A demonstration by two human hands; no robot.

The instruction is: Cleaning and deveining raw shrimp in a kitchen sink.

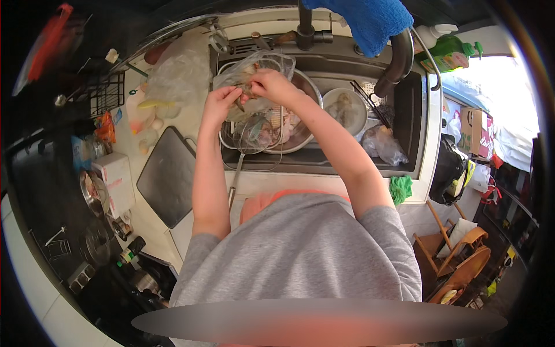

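Note:
Over the left side of the kitchen sink (pixel 390 167), my left hand (pixel 222 104) pinches a small dark, greyish item whose kind I cannot tell. Beside it, my right hand (pixel 269 86) has its fingers closed on the same item or on something touching it. A clear plastic bag (pixel 277 60) lies just behind both hands, over a wire basket. Below them a round wire-mesh strainer (pixel 256 132) rests with its handle toward me. Pale raw meat, partly hidden, sits in a steel bowl (pixel 318 97). A white bowl (pixel 362 112) with cloudy contents stands to the right.
Black chopsticks (pixel 368 102) and a tied plastic bag (pixel 383 145) lie at the sink's right. A dark faucet (pixel 305 32) rises behind. A dark cutting board (pixel 167 178) lies on the left counter. A green cloth (pixel 400 189) hangs at the front right edge.

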